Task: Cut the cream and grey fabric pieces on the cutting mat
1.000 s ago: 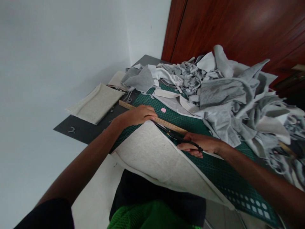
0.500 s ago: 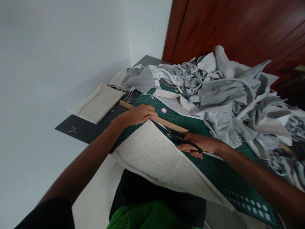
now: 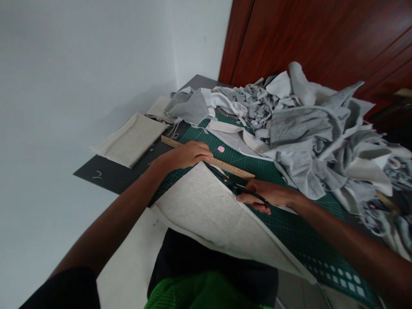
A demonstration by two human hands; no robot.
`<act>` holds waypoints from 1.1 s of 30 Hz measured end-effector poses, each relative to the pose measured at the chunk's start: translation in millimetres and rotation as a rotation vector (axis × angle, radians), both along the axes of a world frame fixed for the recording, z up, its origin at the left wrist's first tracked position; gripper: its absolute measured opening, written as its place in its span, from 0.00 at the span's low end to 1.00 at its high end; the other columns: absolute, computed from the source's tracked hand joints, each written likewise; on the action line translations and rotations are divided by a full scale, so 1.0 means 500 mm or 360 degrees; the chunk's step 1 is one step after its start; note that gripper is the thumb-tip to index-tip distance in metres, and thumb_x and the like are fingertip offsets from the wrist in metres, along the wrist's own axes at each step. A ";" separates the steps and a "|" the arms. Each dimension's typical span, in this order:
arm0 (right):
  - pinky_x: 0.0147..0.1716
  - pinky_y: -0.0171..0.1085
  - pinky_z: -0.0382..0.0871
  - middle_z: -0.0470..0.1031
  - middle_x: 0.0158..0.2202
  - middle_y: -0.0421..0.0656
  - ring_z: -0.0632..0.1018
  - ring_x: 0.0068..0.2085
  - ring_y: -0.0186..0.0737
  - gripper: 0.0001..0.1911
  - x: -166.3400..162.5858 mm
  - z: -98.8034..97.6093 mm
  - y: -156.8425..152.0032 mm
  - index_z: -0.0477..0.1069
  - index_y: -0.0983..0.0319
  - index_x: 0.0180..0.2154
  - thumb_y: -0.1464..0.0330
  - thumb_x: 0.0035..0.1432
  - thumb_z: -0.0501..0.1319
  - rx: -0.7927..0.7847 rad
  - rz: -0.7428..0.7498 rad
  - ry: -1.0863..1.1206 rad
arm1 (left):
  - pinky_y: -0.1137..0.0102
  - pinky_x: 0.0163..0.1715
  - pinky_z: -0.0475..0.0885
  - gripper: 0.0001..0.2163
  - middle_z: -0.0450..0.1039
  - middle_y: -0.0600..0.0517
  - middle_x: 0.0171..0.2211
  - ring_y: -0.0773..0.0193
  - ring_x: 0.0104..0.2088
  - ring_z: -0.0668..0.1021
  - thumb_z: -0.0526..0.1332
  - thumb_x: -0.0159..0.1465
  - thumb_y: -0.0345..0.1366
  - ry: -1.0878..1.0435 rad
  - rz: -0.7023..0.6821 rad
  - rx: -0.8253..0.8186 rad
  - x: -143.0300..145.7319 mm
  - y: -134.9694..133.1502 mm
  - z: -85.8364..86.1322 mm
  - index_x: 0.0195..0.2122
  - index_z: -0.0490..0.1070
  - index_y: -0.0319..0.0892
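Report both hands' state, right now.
Left hand: fingers bent down at the wooden ruler, by the cream fabric's corner; grip cannot be told.
Right hand: closed, holding black scissors.

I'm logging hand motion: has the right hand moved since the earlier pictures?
Yes, slightly: the right hand, holding the scissors, has shifted left in view, toward the left hand, judged against the pink piece on the mat.

"What surrounds our dark grey desk?"
"We have white walls meeting in a corner behind it, and red-brown wood, probably a door, to the right."
"And below us?"
"Pale floor, dimly lit."
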State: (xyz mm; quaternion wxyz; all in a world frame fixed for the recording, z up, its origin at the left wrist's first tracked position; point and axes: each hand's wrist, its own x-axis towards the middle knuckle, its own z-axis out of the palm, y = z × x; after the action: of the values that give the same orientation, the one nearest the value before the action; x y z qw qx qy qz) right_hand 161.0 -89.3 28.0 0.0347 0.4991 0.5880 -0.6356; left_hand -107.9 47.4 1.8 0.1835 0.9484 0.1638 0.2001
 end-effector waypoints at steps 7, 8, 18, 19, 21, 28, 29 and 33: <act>0.13 0.29 0.58 0.60 0.12 0.32 0.61 0.13 0.26 0.24 -0.014 0.004 0.004 0.56 0.59 0.18 0.54 0.58 0.59 -0.0009 -0.0042 -0.0007 | 0.70 0.43 0.68 0.13 0.78 0.48 0.37 0.62 0.40 0.77 0.54 0.71 0.37 -0.0019 0.0003 0.0003 0.000 0.001 0.000 0.39 0.78 0.40; 0.13 0.29 0.58 0.60 0.12 0.32 0.61 0.13 0.26 0.24 -0.015 0.005 0.004 0.56 0.59 0.17 0.54 0.58 0.59 -0.0006 -0.0038 -0.0010 | 0.70 0.43 0.68 0.13 0.78 0.48 0.37 0.62 0.40 0.77 0.54 0.70 0.37 -0.0021 0.0006 0.0004 0.000 0.000 0.000 0.39 0.78 0.40; 0.13 0.28 0.58 0.60 0.12 0.32 0.62 0.14 0.26 0.21 -0.021 0.007 0.001 0.57 0.60 0.17 0.60 0.56 0.59 0.0069 -0.0051 -0.0088 | 0.70 0.42 0.68 0.14 0.78 0.47 0.37 0.62 0.40 0.77 0.53 0.70 0.37 -0.0034 0.0006 0.0021 -0.001 0.005 -0.004 0.39 0.78 0.39; 0.13 0.28 0.57 0.60 0.12 0.32 0.62 0.14 0.26 0.21 -0.021 0.006 0.001 0.57 0.60 0.17 0.60 0.56 0.59 0.0068 -0.0054 -0.0081 | 0.70 0.42 0.68 0.14 0.78 0.47 0.37 0.62 0.40 0.77 0.53 0.70 0.37 -0.0034 0.0004 0.0025 0.000 0.005 -0.004 0.39 0.78 0.40; 0.13 0.28 0.57 0.59 0.12 0.32 0.61 0.13 0.26 0.20 -0.022 0.004 0.001 0.57 0.60 0.17 0.60 0.56 0.59 0.0068 -0.0059 -0.0075 | 0.70 0.42 0.68 0.14 0.78 0.47 0.37 0.62 0.40 0.77 0.53 0.70 0.37 -0.0037 0.0007 0.0032 0.000 0.005 -0.004 0.39 0.78 0.40; 0.14 0.29 0.59 0.62 0.12 0.33 0.63 0.14 0.27 0.20 -0.020 0.007 0.008 0.59 0.60 0.17 0.60 0.57 0.58 0.0178 0.0007 -0.0069 | 0.70 0.43 0.68 0.14 0.78 0.47 0.38 0.62 0.40 0.77 0.53 0.71 0.37 -0.0054 0.0019 0.0048 -0.001 0.005 -0.002 0.39 0.78 0.39; 0.14 0.29 0.59 0.62 0.12 0.33 0.63 0.14 0.27 0.20 -0.019 0.006 0.009 0.59 0.60 0.17 0.60 0.56 0.58 0.0186 0.0014 -0.0068 | 0.70 0.43 0.68 0.14 0.78 0.47 0.38 0.62 0.40 0.77 0.53 0.71 0.37 -0.0060 0.0019 0.0047 -0.002 0.005 -0.003 0.40 0.78 0.39; 0.14 0.29 0.59 0.63 0.12 0.34 0.63 0.14 0.27 0.22 -0.016 0.004 0.015 0.60 0.60 0.16 0.59 0.57 0.58 0.0259 0.0065 -0.0113 | 0.70 0.43 0.68 0.13 0.78 0.48 0.38 0.62 0.40 0.77 0.54 0.70 0.37 -0.0063 0.0064 0.0071 -0.002 0.009 -0.010 0.40 0.77 0.40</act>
State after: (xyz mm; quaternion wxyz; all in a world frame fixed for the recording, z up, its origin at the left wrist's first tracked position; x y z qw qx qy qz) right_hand 153.0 -82.0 30.0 0.0278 0.5104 0.6461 -0.5669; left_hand -108.6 52.1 -3.4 0.1615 0.9446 0.1747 0.2260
